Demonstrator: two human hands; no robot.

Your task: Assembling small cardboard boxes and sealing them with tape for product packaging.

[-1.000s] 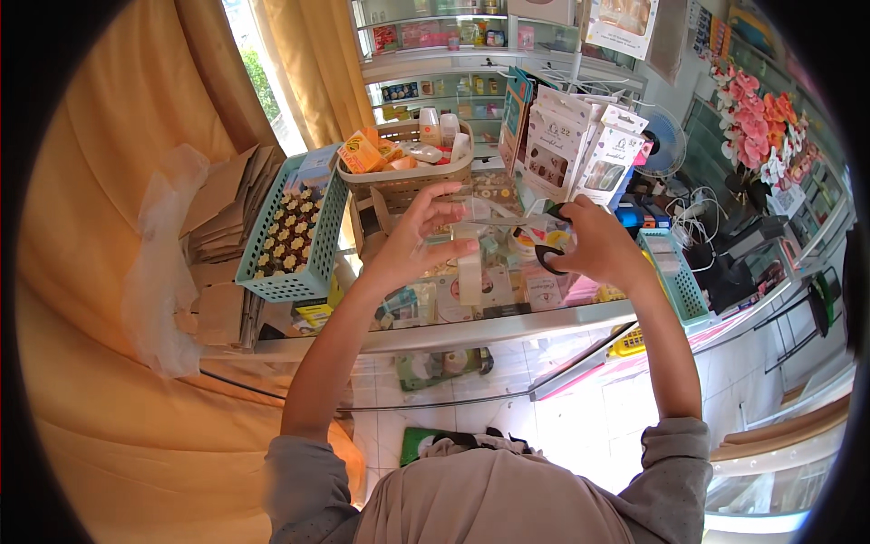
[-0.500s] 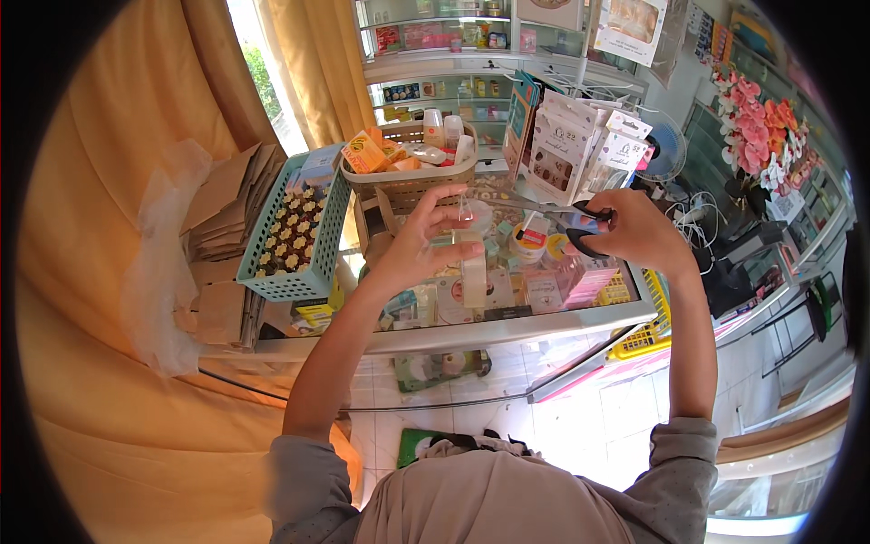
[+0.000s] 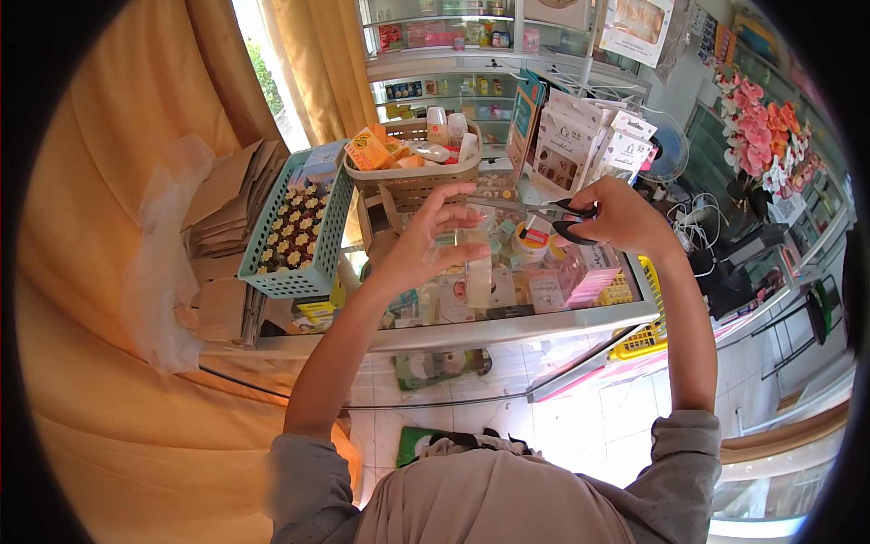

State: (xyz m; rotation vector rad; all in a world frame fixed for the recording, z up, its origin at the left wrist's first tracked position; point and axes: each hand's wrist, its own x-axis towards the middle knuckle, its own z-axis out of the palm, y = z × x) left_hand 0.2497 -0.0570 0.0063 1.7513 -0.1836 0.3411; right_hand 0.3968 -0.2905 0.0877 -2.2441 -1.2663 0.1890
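Note:
Over the glass counter [image 3: 408, 339], my right hand [image 3: 619, 216] is closed round the black handles of a pair of scissors [image 3: 568, 220]. The scissor blades point left, and their tips reach my left hand's fingers. My left hand [image 3: 433, 238] has its thumb and fingers curled round a translucent pale strip [image 3: 479, 279], which hangs down below the thumb. The strip's upper part is partly hidden by the fingers and hard to make out. Whether the blades touch the strip I cannot tell.
A teal basket [image 3: 256, 269] of flower-topped items stands left, beside stacked flat cardboard [image 3: 222, 222]. Behind my left hand sits a beige basket [image 3: 408, 179] with orange packs. Boxed packages [image 3: 564, 145] stand behind the scissors. A fan [image 3: 666, 150] and white cables [image 3: 700, 218] are at right.
My right hand has shifted slightly left with the scissors, bringing the blades further over the fingers of my left hand. The handles look closer together. My left hand has barely moved.

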